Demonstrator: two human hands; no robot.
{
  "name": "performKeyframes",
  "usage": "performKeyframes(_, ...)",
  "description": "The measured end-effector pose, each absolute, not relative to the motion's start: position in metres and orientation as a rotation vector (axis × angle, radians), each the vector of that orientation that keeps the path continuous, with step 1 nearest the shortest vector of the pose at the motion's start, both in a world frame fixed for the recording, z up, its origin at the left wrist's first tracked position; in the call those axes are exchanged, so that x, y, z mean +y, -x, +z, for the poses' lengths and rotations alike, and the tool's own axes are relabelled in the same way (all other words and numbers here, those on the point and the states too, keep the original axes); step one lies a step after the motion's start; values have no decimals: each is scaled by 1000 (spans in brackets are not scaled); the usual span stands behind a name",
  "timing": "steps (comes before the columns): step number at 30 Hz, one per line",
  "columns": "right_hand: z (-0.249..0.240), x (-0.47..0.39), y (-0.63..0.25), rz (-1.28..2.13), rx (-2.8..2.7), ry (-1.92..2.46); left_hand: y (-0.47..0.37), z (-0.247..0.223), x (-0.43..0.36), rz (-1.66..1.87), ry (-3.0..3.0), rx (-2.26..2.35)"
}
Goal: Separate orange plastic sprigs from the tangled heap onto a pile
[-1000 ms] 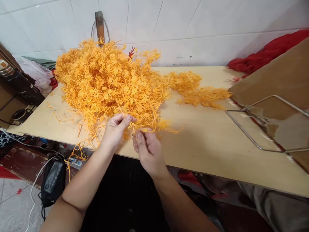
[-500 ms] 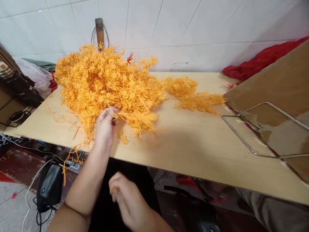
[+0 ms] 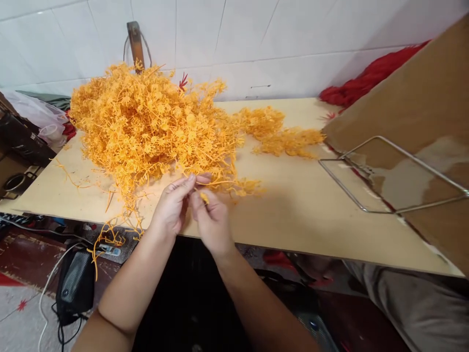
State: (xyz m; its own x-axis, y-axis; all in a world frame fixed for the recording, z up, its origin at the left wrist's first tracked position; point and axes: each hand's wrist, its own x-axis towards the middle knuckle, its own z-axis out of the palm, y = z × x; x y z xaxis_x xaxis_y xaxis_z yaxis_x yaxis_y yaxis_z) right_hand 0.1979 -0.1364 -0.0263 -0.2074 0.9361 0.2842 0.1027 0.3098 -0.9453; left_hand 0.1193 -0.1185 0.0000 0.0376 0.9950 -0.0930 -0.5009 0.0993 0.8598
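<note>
A large heap of orange plastic sprigs [image 3: 146, 122] covers the left half of the wooden table [image 3: 286, 210]. In front of it, my left hand [image 3: 175, 203] pinches the stem of an orange sprig [image 3: 229, 182] that points to the right. My right hand [image 3: 212, 217] is beside it, fingertips almost against the left ones, pinching a small orange piece [image 3: 203, 197]. Two orange bunches [image 3: 289, 142] lie right of the heap. Loose orange stems [image 3: 110, 234] hang over the table's front edge at the left.
A cardboard box [image 3: 410, 112] with a metal wire frame [image 3: 351, 193] stands at the right, before red material [image 3: 370, 76]. A dark bottle [image 3: 25, 139] and a cup [image 3: 16, 183] are at the left. Below lies a black speaker [image 3: 75, 283].
My right hand has risen from below the table edge to meet my left hand and now holds a small orange piece. My left hand has moved slightly right; the view has shifted.
</note>
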Motion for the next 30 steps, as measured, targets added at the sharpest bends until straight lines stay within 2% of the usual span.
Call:
performKeyframes(4,-34,-174,-196,880,-1770,782,-98,8,-108,1505,-635,948)
performKeyframes(7,-31,-193,-208,921,-1961,621,-84,19,-107,1587,-659,946)
performKeyframes(12,-5,-140,-274,1082,-1611,1021,-88,17,-116,1434,-735,871)
performKeyframes(15,8,-70,-319,844,-1367,1293,-93,8,-119,1444,-630,851)
performKeyframes(17,13,-33,-340,528,-1355,1624,-95,6,-120,1439,-603,840)
performKeyframes(19,16,-17,-348,362,-1370,1685,-95,6,-121,1425,-602,827)
performKeyframes(22,13,-37,-333,180,-1529,1496,-94,9,-122,1429,-584,823)
performKeyframes(24,5,-67,-309,267,-1632,1358,-95,10,-123,1441,-552,816)
performKeyframes(27,-10,-105,-270,631,-1774,1255,-99,10,-123,1414,-508,775)
performKeyframes(30,-21,-118,-245,646,-1847,1190,-102,9,-124,1373,-471,736)
